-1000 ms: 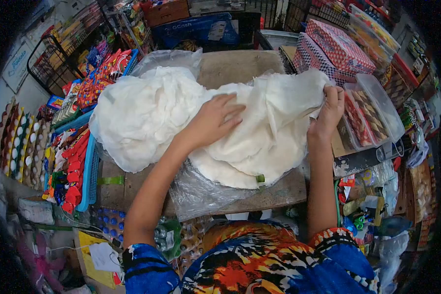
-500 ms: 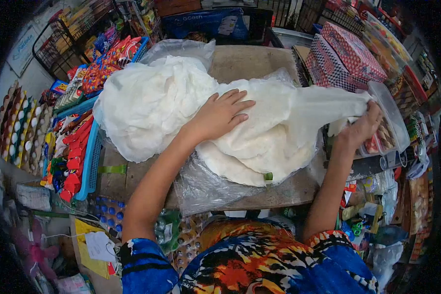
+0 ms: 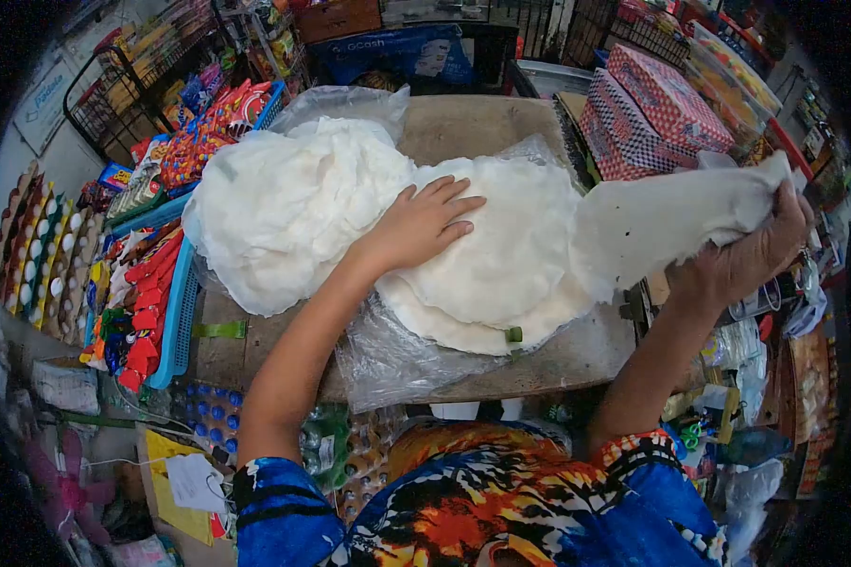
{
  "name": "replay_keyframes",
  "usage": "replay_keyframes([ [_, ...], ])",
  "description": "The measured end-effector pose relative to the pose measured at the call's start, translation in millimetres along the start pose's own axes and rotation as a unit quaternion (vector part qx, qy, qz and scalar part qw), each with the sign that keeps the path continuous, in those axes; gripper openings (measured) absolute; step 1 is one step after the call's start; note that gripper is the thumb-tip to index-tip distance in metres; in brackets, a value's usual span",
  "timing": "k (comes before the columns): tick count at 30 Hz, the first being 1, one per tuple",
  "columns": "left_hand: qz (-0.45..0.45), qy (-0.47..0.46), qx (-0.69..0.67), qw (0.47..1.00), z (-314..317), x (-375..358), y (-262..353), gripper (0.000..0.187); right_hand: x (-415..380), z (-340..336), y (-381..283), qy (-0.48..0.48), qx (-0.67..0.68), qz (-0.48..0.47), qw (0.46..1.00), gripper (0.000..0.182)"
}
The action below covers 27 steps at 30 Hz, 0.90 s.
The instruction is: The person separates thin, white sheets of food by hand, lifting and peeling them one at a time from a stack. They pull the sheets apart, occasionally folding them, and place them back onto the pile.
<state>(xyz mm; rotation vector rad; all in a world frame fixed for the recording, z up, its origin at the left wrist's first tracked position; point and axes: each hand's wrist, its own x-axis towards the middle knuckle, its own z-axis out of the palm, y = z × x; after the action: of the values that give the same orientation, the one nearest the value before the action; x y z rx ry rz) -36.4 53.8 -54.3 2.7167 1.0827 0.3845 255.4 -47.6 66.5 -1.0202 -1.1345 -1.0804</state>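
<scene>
My left hand [image 3: 430,219] lies flat with fingers spread on a stack of thin, white round sheets [image 3: 501,246]. My right hand [image 3: 756,250], at the right, grips the edge of one white sheet [image 3: 671,217], which stretches up and away from the stack. A second, crumpled heap of white sheets [image 3: 293,208] sits to the left of my left hand. Clear plastic [image 3: 397,364] lies under the stack, and a small green piece [image 3: 513,335] shows at its front edge.
The wooden table [image 3: 482,128] carries the sheets. Blue baskets [image 3: 182,312] of packaged snacks stand at the left, near egg trays [image 3: 43,250]. Red checkered boxes [image 3: 667,104] stand at the back right. A yellow envelope [image 3: 175,482] is at the lower left.
My right hand has moved right, pulling the sheet farther out, and the sheet's near part has come off the stack. My left hand has stayed almost still on the stack.
</scene>
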Motion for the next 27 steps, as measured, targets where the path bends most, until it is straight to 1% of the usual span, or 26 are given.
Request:
replay_keyframes([
  [1,-0.001,0.000,-0.006,1.000,0,0,0,0.043,3,3,-3,0.004,0.014,0.001,1.000,0.021],
  [2,-0.004,0.001,-0.011,1.000,0,-1,-1,0.043,9,4,-2,0.025,0.139,0.116,0.983,0.022],
  [5,-0.006,0.001,-0.008,1.000,1,0,0,0.043,44,9,-43,0.113,0.295,0.195,0.929,0.020],
  [6,-0.008,0.000,-0.008,1.000,0,-2,-1,0.043,62,11,-41,0.202,0.647,0.107,0.728,0.026],
  [7,-0.008,0.003,-0.006,1.000,0,-3,-1,0.043,80,11,-38,0.256,0.881,-0.002,0.397,0.033],
  [8,-0.005,0.006,-0.005,1.000,1,-2,0,0.043,96,9,-50,0.264,0.941,-0.055,0.203,0.037],
  [9,-0.001,0.007,-0.007,1.000,2,0,0,0.043,111,8,-62,0.261,0.959,-0.111,0.001,0.041],
  [10,0.004,0.010,-0.012,1.000,3,0,-1,0.043,123,11,-109,0.370,0.921,-0.098,-0.068,0.037],
  [13,0.023,0.021,-0.033,0.999,5,1,-11,0.044,95,0,-104,0.267,0.917,0.071,-0.288,0.035],
  [14,0.038,0.026,-0.049,0.998,4,1,-14,0.044,79,8,-98,0.156,0.967,0.168,-0.110,0.030],
  [15,0.038,0.028,-0.047,0.998,-2,2,-16,0.044,62,19,-91,0.037,0.963,0.255,0.074,0.025],
  [16,-0.004,-0.005,-0.214,0.977,-12,5,-16,0.047,46,31,-85,-0.083,0.906,0.327,0.257,0.020],
  [17,-0.044,-0.041,-0.374,0.926,-20,8,-14,0.049,29,43,-79,-0.197,0.796,0.381,0.426,0.016],
  [18,-0.041,-0.042,-0.372,0.926,-26,8,-8,0.049,12,55,-73,-0.297,0.641,0.415,0.572,0.011],
  [19,-0.019,0.019,-0.483,0.875,-31,7,1,0.054,-7,66,-68,-0.380,0.451,0.427,0.685,0.007],
  [20,0.002,0.081,-0.585,0.807,-36,7,9,0.060,-27,78,-68,-0.401,0.522,0.369,0.656,0.009],
  [21,0.003,0.082,-0.583,0.808,-41,5,17,0.060,-33,76,-79,-0.412,0.553,0.401,0.603,0.012],
  [23,0.052,0.141,-0.640,0.754,-45,-1,32,0.070,-37,74,-90,-0.451,0.586,0.408,0.536,0.015],
  [24,0.086,0.179,-0.583,0.787,-45,0,34,0.078,-38,73,-93,-0.455,0.594,0.393,0.534,0.014],
  [25,0.081,0.181,-0.583,0.787,-46,-1,34,0.078,-41,73,-94,-0.458,0.596,0.394,0.530,0.014],
  [27,0.094,0.172,-0.467,0.862,-54,-2,38,0.080,-47,73,-90,-0.450,0.553,0.296,0.635,0.013],
])
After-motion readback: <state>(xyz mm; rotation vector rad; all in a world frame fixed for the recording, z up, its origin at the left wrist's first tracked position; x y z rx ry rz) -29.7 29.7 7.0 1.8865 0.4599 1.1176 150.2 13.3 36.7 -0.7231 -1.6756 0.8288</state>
